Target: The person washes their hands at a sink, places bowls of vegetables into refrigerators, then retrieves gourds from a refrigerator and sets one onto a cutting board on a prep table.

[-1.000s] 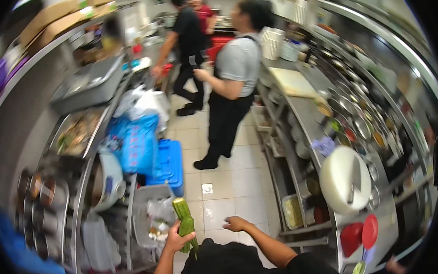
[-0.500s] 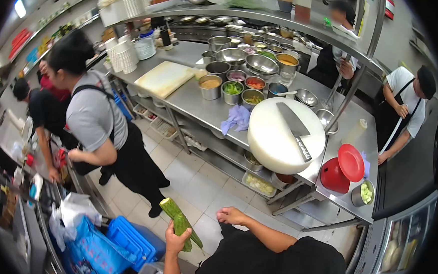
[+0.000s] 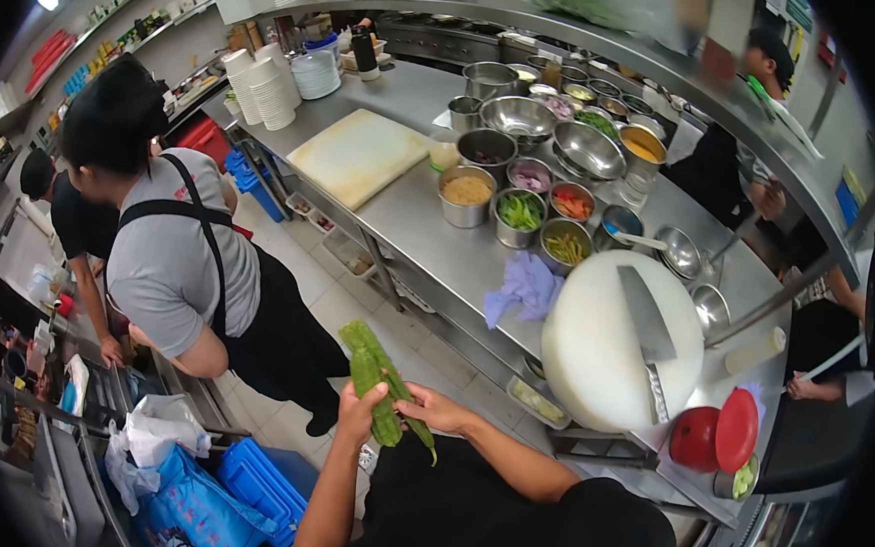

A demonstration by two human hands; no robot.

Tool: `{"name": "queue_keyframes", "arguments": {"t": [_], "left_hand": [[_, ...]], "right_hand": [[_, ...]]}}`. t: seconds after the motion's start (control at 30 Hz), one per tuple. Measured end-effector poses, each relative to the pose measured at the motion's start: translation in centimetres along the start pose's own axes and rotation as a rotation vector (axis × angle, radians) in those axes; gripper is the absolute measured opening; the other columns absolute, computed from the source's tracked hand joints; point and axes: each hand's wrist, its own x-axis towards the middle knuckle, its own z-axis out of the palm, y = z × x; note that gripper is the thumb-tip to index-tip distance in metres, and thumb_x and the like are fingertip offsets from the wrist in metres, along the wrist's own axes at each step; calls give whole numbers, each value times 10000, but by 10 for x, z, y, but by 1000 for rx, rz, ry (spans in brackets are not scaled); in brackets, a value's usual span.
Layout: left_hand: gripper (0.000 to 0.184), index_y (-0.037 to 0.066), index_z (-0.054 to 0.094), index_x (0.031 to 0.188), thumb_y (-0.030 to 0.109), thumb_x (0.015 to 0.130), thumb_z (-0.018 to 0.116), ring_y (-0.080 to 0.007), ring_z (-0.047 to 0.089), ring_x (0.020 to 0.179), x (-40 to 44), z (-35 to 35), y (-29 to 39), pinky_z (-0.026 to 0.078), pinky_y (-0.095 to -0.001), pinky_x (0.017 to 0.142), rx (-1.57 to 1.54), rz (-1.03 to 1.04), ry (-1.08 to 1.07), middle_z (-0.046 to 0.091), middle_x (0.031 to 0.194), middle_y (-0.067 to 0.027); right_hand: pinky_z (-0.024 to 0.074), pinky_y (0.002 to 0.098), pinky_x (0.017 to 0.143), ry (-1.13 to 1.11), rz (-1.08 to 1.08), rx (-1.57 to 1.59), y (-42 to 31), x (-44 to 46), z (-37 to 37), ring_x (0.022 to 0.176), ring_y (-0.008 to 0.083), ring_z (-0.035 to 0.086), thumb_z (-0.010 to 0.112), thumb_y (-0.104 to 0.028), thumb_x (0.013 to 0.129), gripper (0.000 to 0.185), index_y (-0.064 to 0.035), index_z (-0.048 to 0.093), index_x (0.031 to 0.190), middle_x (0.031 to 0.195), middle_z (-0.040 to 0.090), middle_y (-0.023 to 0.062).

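Long, ridged green gourd pieces [image 3: 376,395] are held above the floor in front of my body. They look like two lengths lying side by side, one blunt and one tapering to a thin curled tip. My left hand [image 3: 357,411] is closed around the lower part of the blunt length. From the other side, my right hand [image 3: 431,410] is closed with thumb and fingers pinching the tapered length. Fingers cover part of both lengths. On the steel counter, a cleaver [image 3: 647,316] lies on a thick round white chopping block [image 3: 592,368], apart from my hands.
Metal containers of cut vegetables [image 3: 519,212], a purple cloth [image 3: 523,289] and a rectangular cutting board [image 3: 354,158] sit on the counter. A red container [image 3: 694,437] stands at right. A person in grey [image 3: 182,268] stands close on my left, near a blue crate [image 3: 262,493].
My right hand has moved left and taken hold of the gourd beside my left hand. The two lengths now show spread slightly apart. My view has shifted, and the person in grey has turned away.
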Motion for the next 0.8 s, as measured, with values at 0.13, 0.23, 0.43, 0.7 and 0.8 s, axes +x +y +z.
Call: {"name": "queue_keyframes", "arguments": {"t": [0.13, 0.23, 0.43, 0.7, 0.8], "left_hand": [[484, -26, 473, 1203, 199, 819, 661, -234, 636, 895, 60, -8, 19, 564, -339, 702, 16, -2, -75, 579, 1142, -189], [405, -6, 517, 1140, 184, 821, 680, -178, 629, 819, 103, -27, 30, 547, -298, 672, 32, 18, -47, 605, 1085, -138], [299, 15, 561, 1060, 184, 843, 676, -133, 622, 750, 184, -76, 52, 519, -278, 634, 107, 68, 138, 638, 983, -81], [282, 39, 512, 1045, 195, 863, 662, -142, 587, 671, 243, -121, 82, 488, -281, 594, 136, 22, 148, 604, 834, -58], [268, 46, 507, 1028, 183, 860, 664, -145, 584, 663, 257, -135, 86, 487, -286, 584, 151, 51, 187, 589, 807, -53]], "right_hand": [[488, 282, 785, 164, -41, 80, -12, 47, -21, 915, 98, 553, 532, -231, 958, 424, -63, 423, 1332, 1037, 572, 12], [460, 244, 732, 250, -66, -10, -30, 89, -38, 842, 73, 524, 563, -273, 941, 400, -69, 471, 1273, 965, 580, -21], [426, 236, 566, 616, -148, -189, -86, 186, -74, 675, 64, 502, 546, -256, 937, 196, -70, 558, 998, 795, 559, -16], [437, 290, 572, 810, -209, -317, -167, 328, -145, 678, 141, 559, 556, -163, 835, 198, -36, 565, 987, 763, 596, 49], [468, 318, 694, 879, -236, -799, -190, 387, -188, 781, 190, 592, 587, -121, 804, 381, -19, 551, 1169, 909, 639, 105]]}}
